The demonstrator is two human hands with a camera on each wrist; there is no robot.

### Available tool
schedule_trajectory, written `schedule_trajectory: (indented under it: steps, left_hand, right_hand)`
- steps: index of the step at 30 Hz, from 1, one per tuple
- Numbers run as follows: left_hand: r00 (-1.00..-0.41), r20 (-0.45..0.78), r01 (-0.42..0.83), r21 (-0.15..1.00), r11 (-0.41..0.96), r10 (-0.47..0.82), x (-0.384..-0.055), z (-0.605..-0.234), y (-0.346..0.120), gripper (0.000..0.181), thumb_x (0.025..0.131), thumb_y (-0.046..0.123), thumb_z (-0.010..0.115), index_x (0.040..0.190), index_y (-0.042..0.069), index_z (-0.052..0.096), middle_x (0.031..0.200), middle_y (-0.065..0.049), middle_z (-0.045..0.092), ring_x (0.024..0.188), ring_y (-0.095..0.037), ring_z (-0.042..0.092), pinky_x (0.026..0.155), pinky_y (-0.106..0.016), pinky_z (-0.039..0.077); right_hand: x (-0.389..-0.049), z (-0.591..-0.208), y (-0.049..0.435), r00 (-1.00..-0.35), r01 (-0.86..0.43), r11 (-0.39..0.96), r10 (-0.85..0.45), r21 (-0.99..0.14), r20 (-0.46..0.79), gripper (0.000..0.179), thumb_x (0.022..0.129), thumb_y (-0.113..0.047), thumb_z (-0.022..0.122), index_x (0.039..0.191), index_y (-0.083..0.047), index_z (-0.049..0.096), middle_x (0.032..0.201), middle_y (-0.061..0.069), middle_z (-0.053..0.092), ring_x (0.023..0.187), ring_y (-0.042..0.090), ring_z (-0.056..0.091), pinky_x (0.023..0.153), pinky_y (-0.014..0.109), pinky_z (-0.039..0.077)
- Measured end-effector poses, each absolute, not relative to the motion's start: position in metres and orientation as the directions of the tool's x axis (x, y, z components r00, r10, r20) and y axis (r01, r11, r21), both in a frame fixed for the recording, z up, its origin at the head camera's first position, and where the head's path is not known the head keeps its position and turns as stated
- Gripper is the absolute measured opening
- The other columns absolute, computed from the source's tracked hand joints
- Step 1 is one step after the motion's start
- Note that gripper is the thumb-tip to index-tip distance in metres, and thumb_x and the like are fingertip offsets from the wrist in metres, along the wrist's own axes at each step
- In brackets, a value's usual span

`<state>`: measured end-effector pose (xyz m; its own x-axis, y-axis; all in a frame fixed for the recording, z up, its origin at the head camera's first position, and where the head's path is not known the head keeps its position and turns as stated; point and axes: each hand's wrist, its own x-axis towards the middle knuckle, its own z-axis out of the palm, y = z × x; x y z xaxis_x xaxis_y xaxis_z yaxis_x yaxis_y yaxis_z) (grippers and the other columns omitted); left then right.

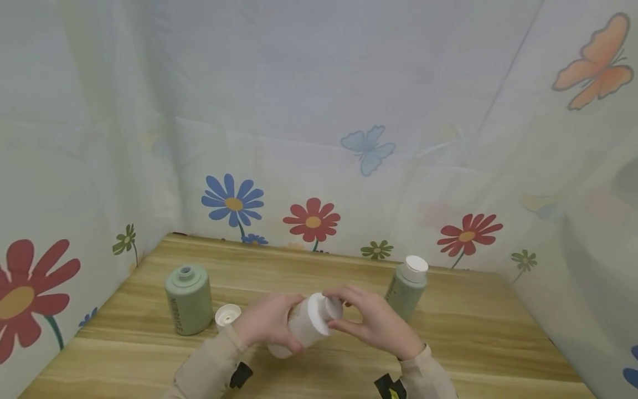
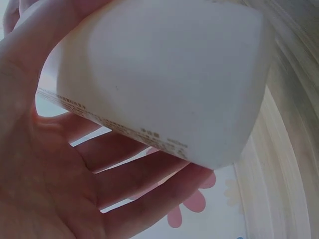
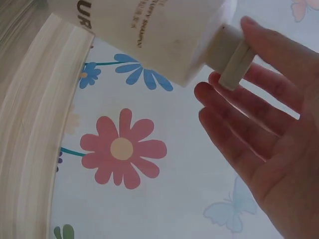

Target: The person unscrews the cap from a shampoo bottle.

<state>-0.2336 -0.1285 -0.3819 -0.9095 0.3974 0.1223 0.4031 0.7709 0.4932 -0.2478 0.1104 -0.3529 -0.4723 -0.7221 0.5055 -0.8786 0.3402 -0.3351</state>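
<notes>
My left hand [image 1: 269, 320] grips a white shampoo bottle [image 1: 305, 328] around its body, holding it tilted over the table with its top towards the right. Brown print runs along the bottle [image 2: 174, 74] in the left wrist view. At the bottle's top, my right hand [image 1: 376, 320] pinches the white cap [image 3: 230, 57] with thumb and fingertips. Left of the hands a green bottle [image 1: 190, 305] stands upright, its narrow neck bare. Beside it a loose white cap [image 1: 228, 314] lies near my left wrist. Behind my right hand stands another green bottle [image 1: 406, 293] with a white cap on.
All of this is on a wood-grain table [image 1: 478, 327]. A pale curtain [image 1: 299, 83] printed with flowers and butterflies encloses its back and sides. Dark straps [image 1: 241, 376] show at both wrists.
</notes>
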Motion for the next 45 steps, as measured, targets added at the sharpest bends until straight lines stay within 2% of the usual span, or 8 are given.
schedule_trajectory:
  steps: [4, 9, 17, 25, 31, 36, 40, 45]
  left_hand:
    - [-0.91, 0.113, 0.399, 0.503, 0.767, 0.399, -0.2333, -0.3806, -0.128, 0.06, 0.051, 0.037, 0.089, 0.103, 0.018, 0.064, 0.089, 0.007, 0.067, 0.076, -0.009, 0.058, 0.066, -0.031, 0.049]
    - [-0.911, 0.096, 0.388, 0.523, 0.759, 0.4, -0.2336, -0.3799, -0.1275, 0.061, 0.053, 0.034, 0.09, 0.106, 0.017, 0.064, 0.092, 0.005, 0.068, 0.08, -0.011, 0.059, 0.069, -0.034, 0.049]
    - [-0.903, 0.086, 0.404, 0.502, 0.764, 0.421, -0.2351, -0.3817, -0.1278, 0.06, 0.052, 0.033, 0.09, 0.105, 0.019, 0.064, 0.092, 0.006, 0.068, 0.08, -0.01, 0.059, 0.069, -0.033, 0.05]
    - [-0.902, 0.072, 0.399, 0.515, 0.759, 0.425, -0.2358, -0.3814, -0.1315, 0.061, 0.052, 0.033, 0.09, 0.106, 0.019, 0.065, 0.093, 0.006, 0.069, 0.081, -0.011, 0.059, 0.07, -0.035, 0.051]
    - [-0.905, 0.083, 0.396, 0.521, 0.757, 0.416, -0.2326, -0.381, -0.132, 0.063, 0.051, 0.034, 0.089, 0.106, 0.018, 0.065, 0.091, 0.006, 0.068, 0.078, -0.01, 0.059, 0.067, -0.032, 0.05]
    - [-0.909, 0.077, 0.386, 0.526, 0.757, 0.41, -0.2311, -0.3797, -0.1315, 0.064, 0.051, 0.034, 0.089, 0.107, 0.018, 0.064, 0.092, 0.005, 0.068, 0.079, -0.01, 0.059, 0.067, -0.032, 0.05]
    - [-0.905, 0.079, 0.394, 0.523, 0.755, 0.418, -0.2311, -0.3788, -0.131, 0.063, 0.051, 0.033, 0.09, 0.107, 0.017, 0.065, 0.092, 0.005, 0.068, 0.079, -0.01, 0.059, 0.068, -0.032, 0.05]
    - [-0.904, 0.08, 0.397, 0.521, 0.756, 0.419, -0.2322, -0.3784, -0.1302, 0.064, 0.051, 0.032, 0.09, 0.108, 0.016, 0.065, 0.094, 0.004, 0.069, 0.081, -0.011, 0.06, 0.07, -0.034, 0.051]
  right_hand:
    - [-0.2455, -0.3528, 0.1079, -0.558, -0.827, 0.401, -0.666, -0.393, 0.495, 0.041, 0.088, -0.03, 0.07, 0.123, -0.011, 0.061, 0.105, -0.004, 0.069, 0.085, 0.005, 0.061, 0.074, 0.023, 0.053]
    - [-0.2422, -0.3541, 0.1044, -0.635, -0.772, 0.495, -0.622, -0.398, 0.459, 0.033, 0.088, -0.037, 0.069, 0.112, -0.015, 0.064, 0.09, -0.008, 0.066, 0.074, 0.008, 0.06, 0.066, 0.019, 0.05]
    - [-0.2407, -0.354, 0.1062, -0.582, -0.813, 0.455, -0.667, -0.365, 0.465, 0.028, 0.088, -0.03, 0.07, 0.109, -0.012, 0.066, 0.095, -0.004, 0.066, 0.077, 0.003, 0.058, 0.069, 0.02, 0.053]
    - [-0.2407, -0.3502, 0.1119, -0.447, -0.89, 0.335, -0.774, -0.309, 0.448, 0.041, 0.084, -0.013, 0.074, 0.122, -0.014, 0.06, 0.119, -0.001, 0.061, 0.104, 0.013, 0.062, 0.085, 0.027, 0.056]
    - [-0.2407, -0.3508, 0.1084, -0.552, -0.827, 0.405, -0.716, -0.389, 0.428, 0.047, 0.089, -0.029, 0.07, 0.132, -0.017, 0.055, 0.124, -0.003, 0.063, 0.103, 0.009, 0.061, 0.083, 0.026, 0.055]
    - [-0.2399, -0.3527, 0.1059, -0.636, -0.771, 0.513, -0.642, -0.376, 0.427, 0.04, 0.089, -0.042, 0.066, 0.122, -0.02, 0.06, 0.104, -0.009, 0.065, 0.086, 0.008, 0.06, 0.07, 0.019, 0.049]
    - [-0.2399, -0.3537, 0.1046, -0.628, -0.778, 0.516, -0.634, -0.359, 0.451, 0.03, 0.088, -0.039, 0.068, 0.11, -0.02, 0.063, 0.095, -0.011, 0.063, 0.078, 0.01, 0.059, 0.067, 0.017, 0.047]
    - [-0.2409, -0.3529, 0.105, -0.55, -0.835, 0.467, -0.685, -0.292, 0.477, 0.031, 0.086, -0.028, 0.072, 0.114, -0.018, 0.064, 0.103, -0.01, 0.063, 0.084, 0.005, 0.061, 0.073, 0.018, 0.052]
